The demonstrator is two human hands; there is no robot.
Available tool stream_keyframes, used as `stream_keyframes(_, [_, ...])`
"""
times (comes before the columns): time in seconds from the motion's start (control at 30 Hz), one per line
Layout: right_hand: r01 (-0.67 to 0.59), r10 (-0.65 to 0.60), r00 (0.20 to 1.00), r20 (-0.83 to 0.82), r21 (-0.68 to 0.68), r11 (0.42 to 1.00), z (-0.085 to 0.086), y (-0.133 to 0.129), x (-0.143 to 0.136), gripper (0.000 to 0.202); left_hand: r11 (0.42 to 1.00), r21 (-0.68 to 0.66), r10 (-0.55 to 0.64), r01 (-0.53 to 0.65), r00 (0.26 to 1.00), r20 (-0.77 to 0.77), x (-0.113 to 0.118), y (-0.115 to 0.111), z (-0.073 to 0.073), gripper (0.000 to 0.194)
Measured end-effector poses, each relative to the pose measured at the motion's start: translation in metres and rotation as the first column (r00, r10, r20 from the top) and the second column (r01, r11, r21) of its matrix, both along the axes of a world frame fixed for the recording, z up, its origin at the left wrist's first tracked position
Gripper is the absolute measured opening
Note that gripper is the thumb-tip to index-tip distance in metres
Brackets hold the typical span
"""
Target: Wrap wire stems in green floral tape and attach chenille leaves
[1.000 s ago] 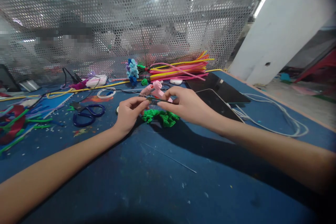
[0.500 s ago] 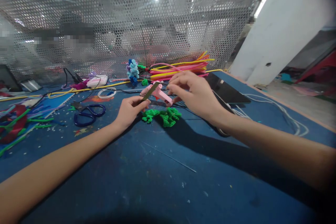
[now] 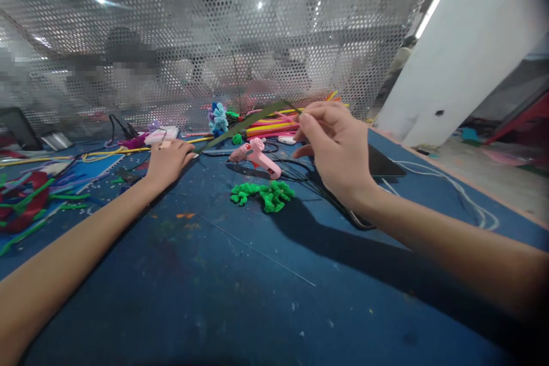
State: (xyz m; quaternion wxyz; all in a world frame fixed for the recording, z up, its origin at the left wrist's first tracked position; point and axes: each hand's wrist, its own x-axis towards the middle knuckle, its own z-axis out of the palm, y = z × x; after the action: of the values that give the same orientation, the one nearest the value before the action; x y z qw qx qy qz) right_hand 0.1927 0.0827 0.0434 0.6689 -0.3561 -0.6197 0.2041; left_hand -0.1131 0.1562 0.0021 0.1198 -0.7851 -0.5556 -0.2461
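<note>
The green tape (image 3: 253, 120), above the pink glue gun (image 3: 257, 159), is pinched at its far end by the right hand (image 3: 338, 148); its other end meets the spread left hand (image 3: 169, 163). Light, limp, perhaps sticky, it is best gripped near the ends.

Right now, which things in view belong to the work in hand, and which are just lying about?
In use, or likely so:
- olive-green strip, running from right hand to left hand
- pink glue gun
- green fuzzy pieces

Probably just lying about:
- pipe-cleaner bundle
- dark red ribbon
</note>
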Motion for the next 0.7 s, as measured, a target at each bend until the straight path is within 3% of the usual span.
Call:
stream_keyframes(0.13, [-0.038,0.038,0.999,0.002,-0.026,0.999,0.000,0.001,0.000,0.010,0.995,0.072,0.079,-0.075,0.996,-0.050,-0.006,-0.005,0.005,0.036])
stream_keyframes(0.2, [-0.083,0.087,0.993,0.074,-0.051,0.995,-0.002,-0.001,-0.001,0.011,0.992,0.120,0.023,-0.025,1.000,0.015,0.005,-0.010,0.008,0.035])
stream_keyframes(0.3, [-0.108,0.111,0.980,0.165,-0.029,0.994,-0.004,-0.003,-0.003,0.012,0.977,0.198,-0.116,0.081,0.978,0.173,0.042,-0.028,0.014,0.028])
stream_keyframes(0.37, [-0.110,0.115,0.971,0.211,-0.034,0.993,-0.005,-0.005,-0.005,0.013,0.940,0.140,-0.342,0.312,0.838,0.425,0.072,-0.048,0.018,0.033])
stream_keyframes(0.47, [-0.144,0.159,0.939,0.306,-0.068,0.987,-0.006,-0.011,-0.008,0.015,0.781,0.065,-0.508,0.621,0.571,0.645,0.109,-0.079,0.024,0.050])
stream_keyframes(0.5, [-0.162,0.179,0.925,0.336,-0.076,0.984,-0.006,-0.014,-0.008,0.015,0.758,0.068,-0.504,0.649,0.517,0.692,0.118,-0.088,0.026,0.053])
stream_keyframes(0.57, [-0.195,0.217,0.899,0.379,-0.097,0.976,-0.007,-0.020,-0.009,0.016,0.768,0.062,-0.442,0.637,0.458,0.771,0.128,-0.100,0.028,0.040])
stream_keyframes(0.7, [-0.235,0.312,0.825,0.472,-0.216,0.948,-0.012,-0.036,-0.007,0.021,0.814,-0.011,-0.302,0.580,0.440,0.846,0.133,-0.111,0.020,0.016])
